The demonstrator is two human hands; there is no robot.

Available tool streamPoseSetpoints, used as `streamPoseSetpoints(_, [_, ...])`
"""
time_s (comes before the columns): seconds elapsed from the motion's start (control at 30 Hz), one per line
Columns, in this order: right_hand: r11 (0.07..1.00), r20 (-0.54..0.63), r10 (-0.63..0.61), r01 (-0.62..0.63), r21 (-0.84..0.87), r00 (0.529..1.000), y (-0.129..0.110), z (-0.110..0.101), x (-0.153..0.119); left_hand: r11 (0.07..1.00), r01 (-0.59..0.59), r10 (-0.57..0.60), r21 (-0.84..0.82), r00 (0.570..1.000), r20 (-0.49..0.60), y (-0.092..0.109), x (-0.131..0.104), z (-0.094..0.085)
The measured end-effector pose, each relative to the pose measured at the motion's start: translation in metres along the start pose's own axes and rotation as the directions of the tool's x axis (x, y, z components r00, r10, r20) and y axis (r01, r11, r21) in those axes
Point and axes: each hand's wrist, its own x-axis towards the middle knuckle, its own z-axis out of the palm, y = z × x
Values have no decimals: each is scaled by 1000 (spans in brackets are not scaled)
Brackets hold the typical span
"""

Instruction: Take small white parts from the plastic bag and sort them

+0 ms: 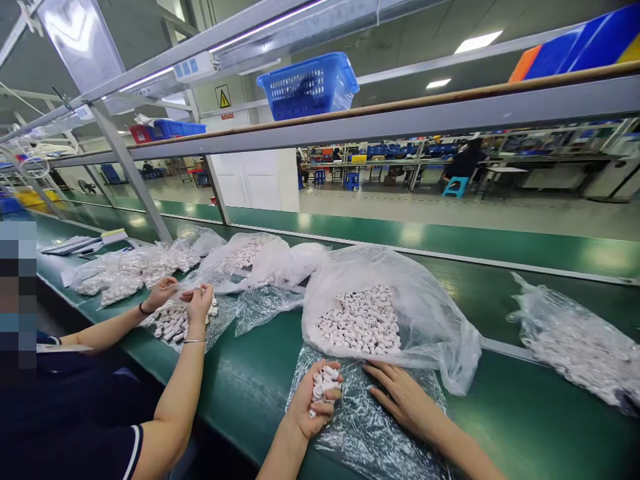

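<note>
My left hand [311, 405] is cupped around a handful of small white plastic parts [324, 387], held just above a flat clear plastic sheet [360, 433]. My right hand [403, 397] lies palm down on that sheet with its fingers spread, holding nothing. Just beyond both hands stands an open clear bag [430, 320] with a heap of the same white parts [361, 320] inside it.
A co-worker at the left works with both hands [186, 297] over another pile of white parts [173, 323]. More filled bags [575, 343] lie along the green belt [525, 413]. A blue basket [309, 85] sits on the overhead rack. Papers [75, 245] lie far left.
</note>
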Motion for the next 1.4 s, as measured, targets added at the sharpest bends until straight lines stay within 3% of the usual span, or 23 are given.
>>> streamPoseSetpoints(0.17, [1000,-156,-14,17,14,988,-16,-10,7,1000,-7,7,14,1000,0,0,-1,-3])
streamPoseSetpoints(0.3, [990,-356,8,-58,-130,934,-19,-9,25,999,-22,22,24,1000,-11,-2,-2,-2])
streamPoseSetpoints(0.4, [959,-292,-63,-23,-281,954,-14,-14,45,999,-30,30,37,999,-21,-3,-2,0])
streamPoseSetpoints(0.5, [941,-228,-105,23,-336,968,-12,-32,65,998,-32,34,55,999,-38,-3,-1,1])
streamPoseSetpoints(0.67, [947,-323,-127,17,-322,938,-25,-72,87,996,-37,41,76,997,-59,0,6,5])
streamPoseSetpoints(0.77, [938,-331,-166,46,-343,929,-38,-81,84,996,-44,49,81,997,-67,2,8,8])
streamPoseSetpoints(0.93, [927,-269,-189,82,-365,944,-47,-63,58,994,-71,78,77,994,-83,3,10,10])
streamPoseSetpoints(1.23, [969,-247,-97,35,-244,964,-58,-25,5,990,-132,136,48,985,-102,2,5,12])
streamPoseSetpoints(1.4, [968,-113,-113,84,-238,987,-37,-1,-10,989,-146,147,19,985,-89,-6,-19,21])
